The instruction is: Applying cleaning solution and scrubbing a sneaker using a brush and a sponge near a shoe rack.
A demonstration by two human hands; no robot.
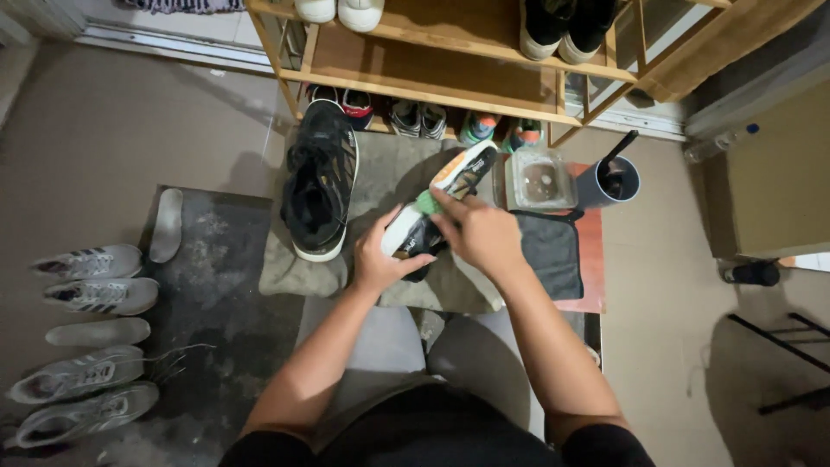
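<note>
- Head view, looking down over the person's knees at a floor work area in front of a wooden shoe rack (450,82).
- Left hand (380,259): fingers closed around the heel end of a black shoe with a white sole (437,207), thumb on the sole edge. The shoe is held up off the floor, sole side turned towards the camera, toe pointing up and to the right.
- Right hand (480,232): closed on a small green cloth or sponge (425,201), pressing it against the shoe's sole near mid-length. Which of the two it is, I cannot tell.
- The two hands are close together, both on the same shoe, which sits over a grey-green towel (294,272) spread on the floor.
- The matching black shoe (320,182) lies on that towel just to the left, upright, toe towards the rack.
- Right of the held shoe: a clear plastic tub (538,182), then a dark cup with a stick-like handle in it (616,180). A dark grey cloth (552,251) lies just below the tub, on a reddish mat (592,259).
- Far left: four grey sneakers (86,342) in a column on the floor, with two loose insoles (166,223) near them.
- Rack shelves hold further pairs of shoes; the lowest row is partly hidden.
</note>
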